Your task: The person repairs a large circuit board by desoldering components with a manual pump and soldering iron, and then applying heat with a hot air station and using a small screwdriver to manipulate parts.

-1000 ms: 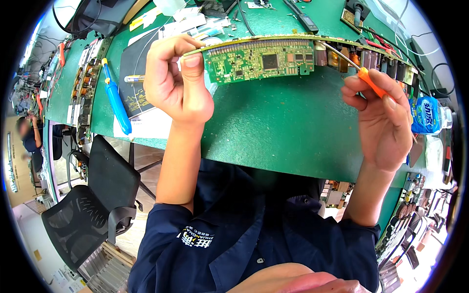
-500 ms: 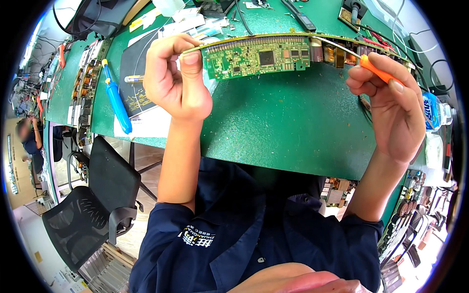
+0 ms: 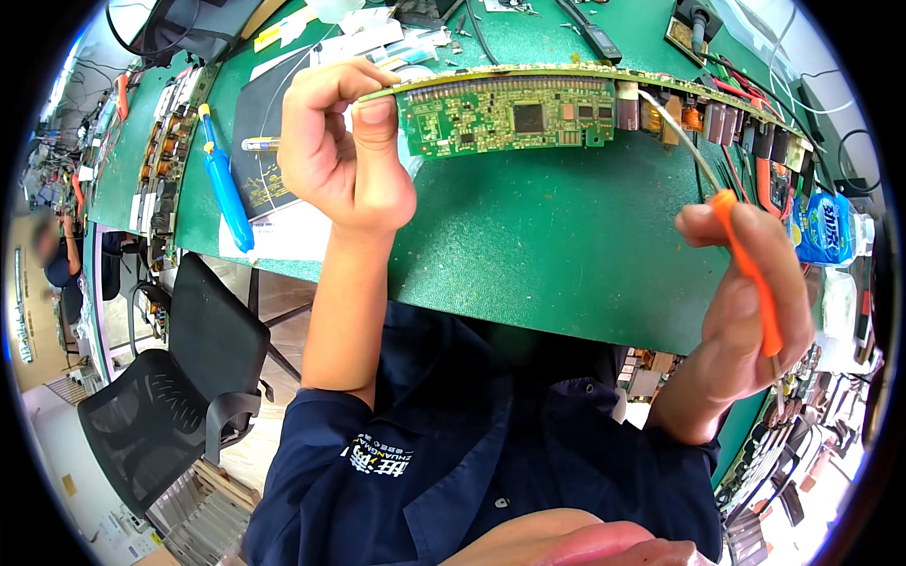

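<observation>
The green bench (image 3: 547, 236) is under my hands. The long circuit board (image 3: 462, 127) is up above it. My left hand (image 3: 344, 156) pinches the board's left end between thumb and finger, so most of it sticks out to the right of my grip. A bottle (image 3: 826, 229) with a blue label is by the bench's right edge; I can't tell what is inside. My right hand (image 3: 731, 325) curls around an orange tool (image 3: 750, 264). Its metal tip is at the board's parts, but I can't tell if they touch.
</observation>
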The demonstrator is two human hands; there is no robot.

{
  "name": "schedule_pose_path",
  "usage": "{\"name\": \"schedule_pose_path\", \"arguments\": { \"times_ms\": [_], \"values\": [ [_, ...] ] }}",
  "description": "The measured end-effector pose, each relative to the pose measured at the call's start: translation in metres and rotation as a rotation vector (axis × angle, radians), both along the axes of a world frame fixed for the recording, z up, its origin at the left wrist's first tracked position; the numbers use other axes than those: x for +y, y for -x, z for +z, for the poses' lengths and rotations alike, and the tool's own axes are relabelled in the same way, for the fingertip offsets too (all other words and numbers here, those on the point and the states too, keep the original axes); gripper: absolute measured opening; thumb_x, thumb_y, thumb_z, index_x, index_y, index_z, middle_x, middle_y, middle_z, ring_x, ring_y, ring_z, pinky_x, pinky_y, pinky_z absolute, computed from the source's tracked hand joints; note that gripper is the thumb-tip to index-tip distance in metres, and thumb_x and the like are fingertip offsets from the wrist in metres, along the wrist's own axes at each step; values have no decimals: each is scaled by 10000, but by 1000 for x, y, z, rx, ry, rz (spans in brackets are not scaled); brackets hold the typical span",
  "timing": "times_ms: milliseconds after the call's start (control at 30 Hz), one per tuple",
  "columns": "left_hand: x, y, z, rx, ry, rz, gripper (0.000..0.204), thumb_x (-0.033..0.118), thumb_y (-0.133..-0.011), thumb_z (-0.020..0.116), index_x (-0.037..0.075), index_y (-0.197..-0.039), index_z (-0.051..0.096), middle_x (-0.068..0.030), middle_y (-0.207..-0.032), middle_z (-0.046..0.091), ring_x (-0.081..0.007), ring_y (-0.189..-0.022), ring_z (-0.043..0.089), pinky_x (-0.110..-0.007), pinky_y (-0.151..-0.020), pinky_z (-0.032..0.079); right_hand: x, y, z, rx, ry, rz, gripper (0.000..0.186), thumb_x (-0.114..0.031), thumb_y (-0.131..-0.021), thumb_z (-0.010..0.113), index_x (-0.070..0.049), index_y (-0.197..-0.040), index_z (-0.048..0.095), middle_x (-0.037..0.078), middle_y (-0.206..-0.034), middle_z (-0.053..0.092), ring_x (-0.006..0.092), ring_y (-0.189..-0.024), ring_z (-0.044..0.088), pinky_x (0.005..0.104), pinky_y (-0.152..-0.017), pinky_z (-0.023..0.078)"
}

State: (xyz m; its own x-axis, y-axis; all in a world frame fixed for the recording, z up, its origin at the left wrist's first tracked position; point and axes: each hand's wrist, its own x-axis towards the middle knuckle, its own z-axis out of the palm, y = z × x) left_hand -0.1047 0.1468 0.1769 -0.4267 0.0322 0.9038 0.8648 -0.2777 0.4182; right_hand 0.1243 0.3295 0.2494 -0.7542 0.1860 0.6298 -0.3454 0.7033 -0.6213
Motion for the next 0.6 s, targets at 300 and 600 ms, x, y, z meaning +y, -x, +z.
{"name": "schedule_pose_path", "arguments": {
  "times_ms": [300, 600],
  "values": [
    [1, -2, 0, 11, -3, 4, 177, 103, -982, 641, -50, -1016, 559, -156, -951, 632, -164, -838, 590, -257, -766, 483, -1, 16, -16, 131, -120, 38, 292, -101, -957, 609, 56, -1197, 659, 254, -977, 715, 310, -822, 707, 359, -707, 570],
    [0, 1, -4, 0, 14, 10, 180, 116, -991, 617, -50, -1017, 552, -163, -961, 626, -171, -832, 587, -262, -781, 472, 3, 18, -18, 120, -112, 55, 286, -93, -959, 601, 47, -1203, 655, 253, -983, 714, 323, -834, 711, 367, -716, 574]
  ]
}}
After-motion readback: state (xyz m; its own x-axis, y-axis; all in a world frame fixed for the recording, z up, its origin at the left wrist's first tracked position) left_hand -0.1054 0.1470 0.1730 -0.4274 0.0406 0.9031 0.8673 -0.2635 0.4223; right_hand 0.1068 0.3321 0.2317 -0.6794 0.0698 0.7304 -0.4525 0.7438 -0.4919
